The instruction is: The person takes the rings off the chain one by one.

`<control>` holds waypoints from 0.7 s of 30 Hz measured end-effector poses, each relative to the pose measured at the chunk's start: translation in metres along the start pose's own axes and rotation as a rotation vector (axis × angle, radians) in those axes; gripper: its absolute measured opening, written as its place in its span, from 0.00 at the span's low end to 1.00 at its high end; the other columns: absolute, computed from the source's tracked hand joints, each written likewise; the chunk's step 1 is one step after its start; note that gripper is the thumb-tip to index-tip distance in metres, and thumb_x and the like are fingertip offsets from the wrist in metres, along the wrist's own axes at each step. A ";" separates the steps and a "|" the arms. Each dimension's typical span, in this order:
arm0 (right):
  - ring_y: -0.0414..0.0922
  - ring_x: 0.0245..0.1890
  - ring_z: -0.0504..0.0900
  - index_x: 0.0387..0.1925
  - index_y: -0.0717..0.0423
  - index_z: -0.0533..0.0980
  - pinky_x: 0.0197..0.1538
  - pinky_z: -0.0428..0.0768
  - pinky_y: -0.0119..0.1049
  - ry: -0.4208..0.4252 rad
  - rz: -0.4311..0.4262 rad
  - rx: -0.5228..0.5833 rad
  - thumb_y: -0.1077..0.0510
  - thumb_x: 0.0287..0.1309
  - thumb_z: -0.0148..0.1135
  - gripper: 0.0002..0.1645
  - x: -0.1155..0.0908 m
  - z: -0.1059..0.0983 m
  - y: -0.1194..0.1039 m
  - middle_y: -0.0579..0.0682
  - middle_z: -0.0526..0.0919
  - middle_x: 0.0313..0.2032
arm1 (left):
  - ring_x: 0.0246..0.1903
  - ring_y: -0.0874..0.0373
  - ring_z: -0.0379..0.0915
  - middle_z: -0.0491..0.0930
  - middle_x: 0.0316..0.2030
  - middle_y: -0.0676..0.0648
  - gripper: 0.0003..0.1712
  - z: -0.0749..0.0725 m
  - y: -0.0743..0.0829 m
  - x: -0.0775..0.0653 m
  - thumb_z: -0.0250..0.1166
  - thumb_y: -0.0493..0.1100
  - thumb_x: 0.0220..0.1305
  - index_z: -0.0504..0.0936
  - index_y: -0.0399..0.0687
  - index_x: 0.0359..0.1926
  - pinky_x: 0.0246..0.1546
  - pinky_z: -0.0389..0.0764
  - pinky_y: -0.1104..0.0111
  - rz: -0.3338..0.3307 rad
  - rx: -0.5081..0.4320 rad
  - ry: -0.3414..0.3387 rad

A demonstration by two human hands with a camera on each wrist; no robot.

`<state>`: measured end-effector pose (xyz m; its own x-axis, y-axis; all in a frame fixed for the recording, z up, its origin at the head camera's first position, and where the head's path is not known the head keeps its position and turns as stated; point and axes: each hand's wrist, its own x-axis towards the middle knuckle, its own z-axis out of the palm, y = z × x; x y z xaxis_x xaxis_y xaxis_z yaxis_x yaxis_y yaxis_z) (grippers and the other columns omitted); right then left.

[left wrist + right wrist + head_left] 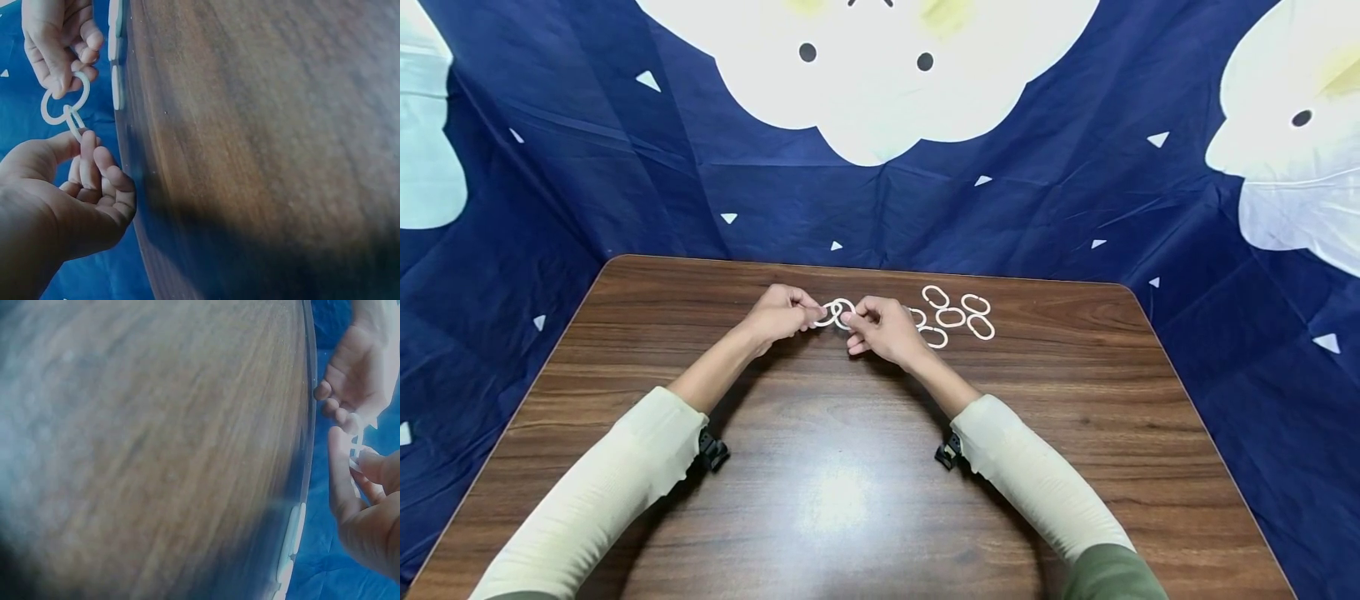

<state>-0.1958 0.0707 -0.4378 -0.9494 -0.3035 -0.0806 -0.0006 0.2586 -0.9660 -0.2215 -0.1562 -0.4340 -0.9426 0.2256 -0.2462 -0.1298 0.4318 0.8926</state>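
Two white plastic chain links are interlocked between my hands, held above the far part of the table. My left hand [781, 315] pinches the left link [74, 127] between thumb and fingers. The right link [46, 111] is pinched by my right hand [885, 331], its thumb and index finger on the rim. In the left wrist view one link passes through the other. Fingers partly cover both links in the right wrist view. Whether each link's gap is closed cannot be made out.
Several loose white links [951, 309] lie to the right of my right hand, some with a visible gap. The brown wooden table [835, 400] ends close beyond my hands. A dark blue curtain [685, 183] with white cloud shapes hangs behind and at the sides.
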 end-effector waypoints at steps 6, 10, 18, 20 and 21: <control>0.41 0.26 0.93 0.38 0.65 0.81 0.38 0.95 0.41 -0.006 -0.009 -0.019 0.61 0.81 0.68 0.12 -0.002 -0.003 0.000 0.67 0.92 0.38 | 0.29 0.61 0.73 0.79 0.25 0.55 0.14 -0.001 0.000 0.000 0.70 0.39 0.76 0.88 0.29 0.50 0.26 0.71 0.74 -0.008 0.006 0.005; 0.43 0.27 0.93 0.37 0.65 0.81 0.38 0.95 0.41 -0.016 0.013 0.002 0.61 0.80 0.68 0.12 -0.004 -0.004 0.001 0.67 0.90 0.38 | 0.29 0.61 0.72 0.79 0.25 0.55 0.14 -0.003 0.000 0.000 0.70 0.38 0.76 0.88 0.29 0.51 0.26 0.71 0.74 -0.013 0.013 0.020; 0.40 0.21 0.89 0.43 0.68 0.86 0.34 0.94 0.40 -0.058 0.118 -0.025 0.58 0.78 0.73 0.13 -0.009 -0.008 0.002 0.54 0.89 0.25 | 0.32 0.60 0.74 0.79 0.26 0.57 0.13 -0.005 -0.001 -0.004 0.71 0.40 0.76 0.90 0.32 0.50 0.31 0.72 0.73 -0.001 0.088 0.077; 0.40 0.20 0.89 0.44 0.68 0.87 0.34 0.94 0.39 -0.069 0.134 -0.052 0.58 0.77 0.74 0.13 -0.010 -0.009 0.002 0.52 0.88 0.24 | 0.33 0.60 0.74 0.78 0.27 0.57 0.12 -0.006 -0.002 -0.004 0.71 0.41 0.76 0.90 0.33 0.49 0.32 0.72 0.73 0.001 0.105 0.092; 0.40 0.20 0.89 0.44 0.68 0.88 0.33 0.93 0.39 -0.076 0.142 -0.066 0.57 0.77 0.74 0.13 -0.010 -0.009 0.002 0.52 0.88 0.23 | 0.33 0.59 0.73 0.78 0.28 0.56 0.12 -0.006 -0.003 -0.004 0.72 0.41 0.76 0.90 0.34 0.48 0.33 0.72 0.73 0.001 0.116 0.099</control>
<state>-0.1888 0.0825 -0.4368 -0.9150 -0.3272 -0.2360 0.1088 0.3631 -0.9254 -0.2191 -0.1634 -0.4335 -0.9691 0.1418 -0.2018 -0.0977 0.5305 0.8420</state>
